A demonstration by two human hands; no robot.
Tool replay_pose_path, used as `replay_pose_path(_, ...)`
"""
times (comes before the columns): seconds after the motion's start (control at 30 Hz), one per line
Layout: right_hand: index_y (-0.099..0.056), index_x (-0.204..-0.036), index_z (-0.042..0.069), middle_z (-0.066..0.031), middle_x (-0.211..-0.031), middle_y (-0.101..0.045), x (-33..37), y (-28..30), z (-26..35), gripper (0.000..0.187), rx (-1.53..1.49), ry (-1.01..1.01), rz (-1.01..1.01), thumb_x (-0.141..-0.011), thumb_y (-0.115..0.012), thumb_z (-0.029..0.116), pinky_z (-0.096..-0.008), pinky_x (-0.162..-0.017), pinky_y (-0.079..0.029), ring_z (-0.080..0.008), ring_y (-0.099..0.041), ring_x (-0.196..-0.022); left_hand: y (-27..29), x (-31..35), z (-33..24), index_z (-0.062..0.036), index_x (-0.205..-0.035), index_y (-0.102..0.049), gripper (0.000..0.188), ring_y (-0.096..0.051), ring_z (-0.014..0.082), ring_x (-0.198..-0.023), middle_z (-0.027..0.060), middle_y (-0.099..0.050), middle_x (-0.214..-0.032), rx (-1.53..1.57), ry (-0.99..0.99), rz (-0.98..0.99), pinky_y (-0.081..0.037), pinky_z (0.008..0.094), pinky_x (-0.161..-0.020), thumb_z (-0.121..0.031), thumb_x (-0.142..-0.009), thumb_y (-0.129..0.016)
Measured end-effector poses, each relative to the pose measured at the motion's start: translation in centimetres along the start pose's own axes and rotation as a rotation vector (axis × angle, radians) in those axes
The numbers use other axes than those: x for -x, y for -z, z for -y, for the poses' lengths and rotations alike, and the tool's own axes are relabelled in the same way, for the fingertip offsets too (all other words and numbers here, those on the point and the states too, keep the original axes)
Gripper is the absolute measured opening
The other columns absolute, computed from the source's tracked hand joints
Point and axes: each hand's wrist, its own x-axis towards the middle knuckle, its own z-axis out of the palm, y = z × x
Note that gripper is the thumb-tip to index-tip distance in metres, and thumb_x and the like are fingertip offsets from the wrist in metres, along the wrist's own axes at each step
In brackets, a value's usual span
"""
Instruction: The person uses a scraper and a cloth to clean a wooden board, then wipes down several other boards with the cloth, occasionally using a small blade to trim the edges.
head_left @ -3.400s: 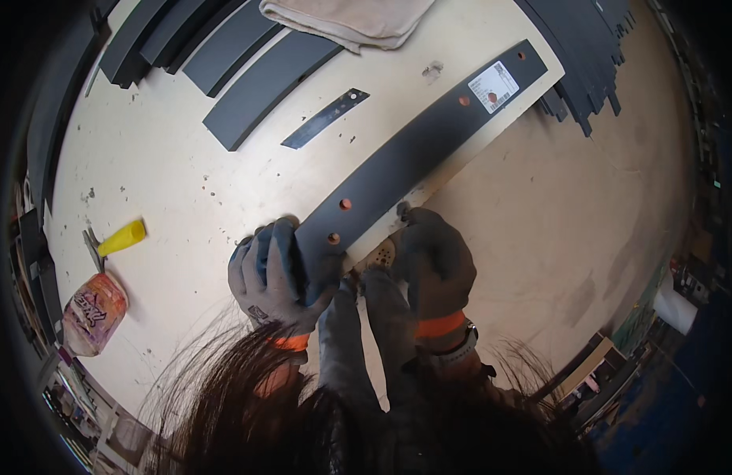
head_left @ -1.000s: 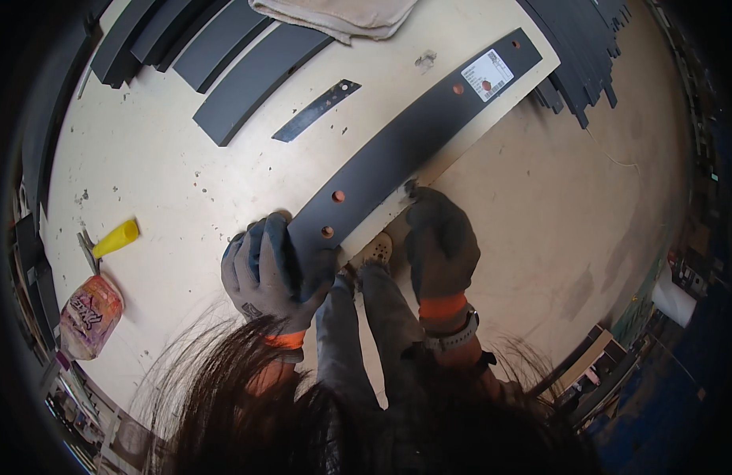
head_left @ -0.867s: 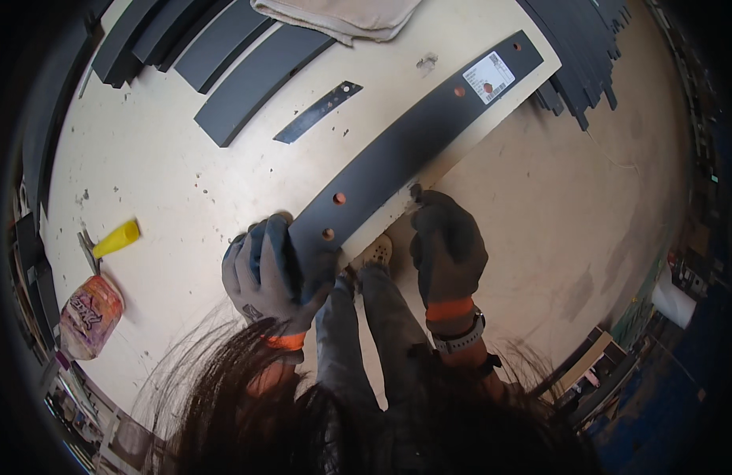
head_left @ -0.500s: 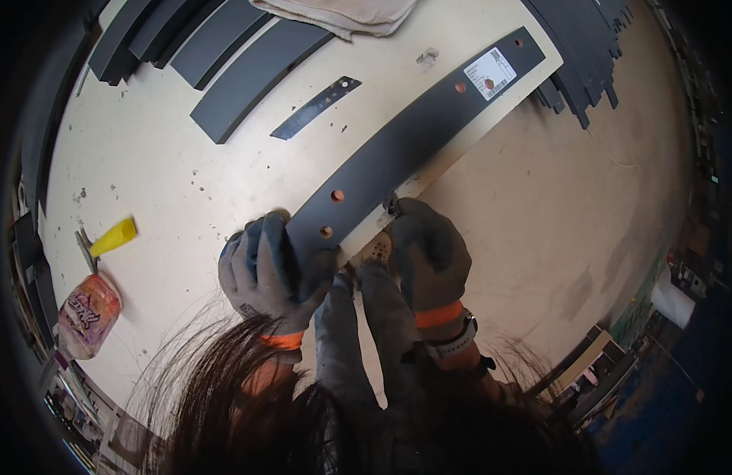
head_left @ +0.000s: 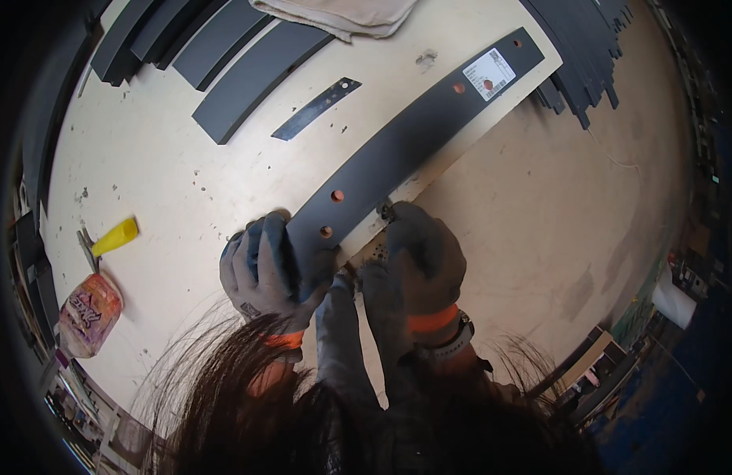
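Observation:
A long dark grey plate (head_left: 405, 146) with several holes and a white label (head_left: 492, 70) lies slantwise along the edge of the pale worktable (head_left: 176, 261). My gloved left hand (head_left: 267, 265) is closed round the plate's near end, thumb on top and fingers along its left side. My gloved right hand (head_left: 429, 253) is closed at the table edge, just right of the plate. By its fingertips is a small dark thing (head_left: 385, 211), too unclear to name. Left of the plate lies a thin, narrow dark strip (head_left: 317, 108) with holes at one end.
Several thick dark grey bars (head_left: 259, 75) lie at the far left, beside a folded beige cloth (head_left: 350, 14). More dark bars (head_left: 579, 55) are stacked at the far right. On the left are a yellow-handled tool (head_left: 116, 236) and a reddish packet (head_left: 90, 315).
My right hand has shifted slightly left and down along the table edge. My left hand and the plate have stayed in place.

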Motion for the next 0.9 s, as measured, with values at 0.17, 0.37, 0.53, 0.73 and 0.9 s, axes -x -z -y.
replay_pose_path(0.17, -0.064, -0.108, 0.005, -0.0116, -0.087, -0.064, -0.2, -0.4, -0.1, 0.032, -0.001, -0.017, -0.043, -0.076, -0.065, 0.002, -0.0328, -0.07, -0.051, -0.0265, -0.064, -0.077, 0.1, 0.3, 0.3, -0.0034, -0.126, -0.05, 0.075, -0.052, 0.0304, -0.106, 0.0099, -0.06, -0.116, -0.031, -0.026, -0.01, -0.039, 0.0438, -0.094, -0.038, -0.063, -0.073)
replay_pose_path(0.37, -0.065, -0.106, 0.003, -0.0121, -0.091, -0.066, 1.0, -0.9, -0.1, 0.029, -0.059, -0.047, -0.011, -0.077, -0.065, 0.001, -0.0328, -0.07, -0.051, -0.0258, -0.064, -0.079, -0.4, 0.1, -0.1, -0.0042, -0.119, -0.054, 0.065, -0.055, 0.0285, -0.101, 0.0066, -0.064, -0.107, -0.024, 0.011, -0.028, -0.043, 0.0451, -0.089, -0.037, -0.066, -0.073)
replay_pose_path(0.53, -0.064, -0.107, 0.003, -0.0115, -0.091, -0.066, 0.3, -0.4, 0.4, 0.031, 0.014, -0.049, -0.025, -0.076, -0.066, 0.004, -0.0344, -0.071, -0.051, -0.0268, -0.064, -0.079, -0.1, -0.1, -0.4, -0.0041, -0.118, -0.055, 0.062, -0.055, 0.0285, -0.101, 0.0068, -0.063, -0.107, -0.029, 0.018, -0.045, -0.043, 0.0454, -0.089, -0.036, -0.068, -0.073)
replay_pose_path(0.73, -0.064, -0.108, 0.003, -0.0106, -0.089, -0.066, -0.5, -0.1, -0.9, 0.03, 0.055, 0.096, -0.091, -0.078, -0.062, 0.002, -0.0311, -0.067, -0.05, -0.0212, -0.063, -0.075, -0.2, -0.2, -0.2, -0.0038, -0.119, -0.054, 0.061, -0.055, 0.0281, -0.101, 0.0069, -0.064, -0.107, -0.017, -0.024, -0.052, -0.043, 0.0446, -0.089, -0.034, -0.069, -0.072)
replay_pose_path(0.9, -0.06, -0.112, -0.005, -0.0104, -0.099, -0.065, -1.3, 0.1, 0.7, 0.028, -0.175, -0.26, -0.151, -0.083, -0.058, -0.005, -0.0225, -0.07, -0.049, -0.011, -0.06, -0.079, 0.5, -0.6, -0.2, -0.0038, -0.119, -0.053, 0.061, -0.056, 0.0275, -0.1, 0.0067, -0.064, -0.107, -0.028, -0.035, -0.059, -0.044, 0.0432, -0.087, -0.033, -0.069, -0.072)
